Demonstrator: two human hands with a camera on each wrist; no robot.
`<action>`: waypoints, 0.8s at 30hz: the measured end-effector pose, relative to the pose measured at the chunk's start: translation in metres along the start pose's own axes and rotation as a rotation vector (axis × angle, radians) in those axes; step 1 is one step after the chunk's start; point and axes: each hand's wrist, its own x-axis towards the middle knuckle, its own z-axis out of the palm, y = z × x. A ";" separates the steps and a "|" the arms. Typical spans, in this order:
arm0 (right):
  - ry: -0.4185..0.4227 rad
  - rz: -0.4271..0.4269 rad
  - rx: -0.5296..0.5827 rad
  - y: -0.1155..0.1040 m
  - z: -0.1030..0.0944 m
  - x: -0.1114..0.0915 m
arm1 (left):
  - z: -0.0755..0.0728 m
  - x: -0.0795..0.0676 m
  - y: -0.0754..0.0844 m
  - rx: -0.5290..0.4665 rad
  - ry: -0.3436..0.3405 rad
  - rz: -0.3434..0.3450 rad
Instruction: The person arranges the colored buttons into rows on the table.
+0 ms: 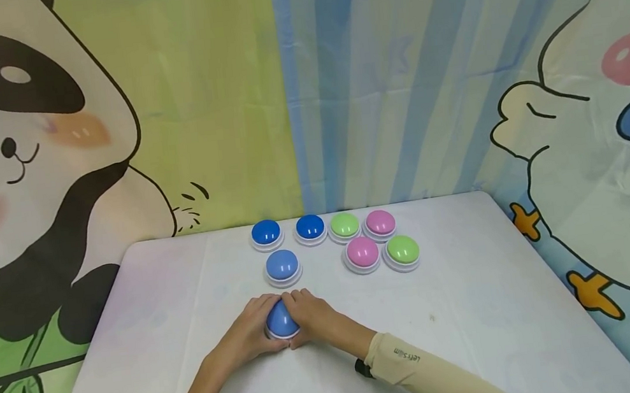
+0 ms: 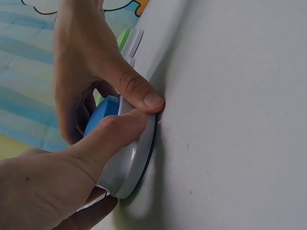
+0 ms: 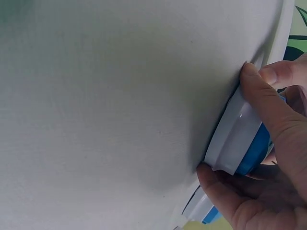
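Note:
A blue domed push button (image 1: 281,320) on a round white base sits near the front middle of the white table. My left hand (image 1: 248,333) grips it from the left and my right hand (image 1: 314,317) from the right. In the left wrist view, the thumbs of the left hand (image 2: 62,177) and right hand (image 2: 88,52) meet on the near side of the white base (image 2: 127,167). Seen from the right wrist, the right hand (image 3: 288,129) has its thumb and a finger spread along the base's edge. The base stands at the tabletop, and part of the dome is covered by fingers.
Just behind stands another blue button (image 1: 282,264). Two darker blue buttons (image 1: 265,232) (image 1: 310,226) are in the back row. To their right cluster green buttons (image 1: 345,224) (image 1: 403,249) and pink buttons (image 1: 380,222) (image 1: 363,251). A printed curtain (image 1: 213,105) hangs behind the table (image 1: 474,282).

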 end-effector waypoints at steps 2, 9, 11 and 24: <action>-0.001 -0.003 0.000 0.000 0.000 0.000 | 0.000 0.000 0.000 -0.005 -0.002 -0.005; 0.019 -0.023 -0.007 0.000 0.001 0.001 | 0.000 0.000 -0.001 -0.017 -0.013 -0.014; 0.026 -0.023 -0.003 0.000 0.001 0.001 | 0.000 -0.001 0.000 -0.021 -0.016 -0.020; 0.017 0.016 0.023 -0.001 0.004 -0.002 | 0.006 -0.003 -0.003 -0.052 0.011 -0.035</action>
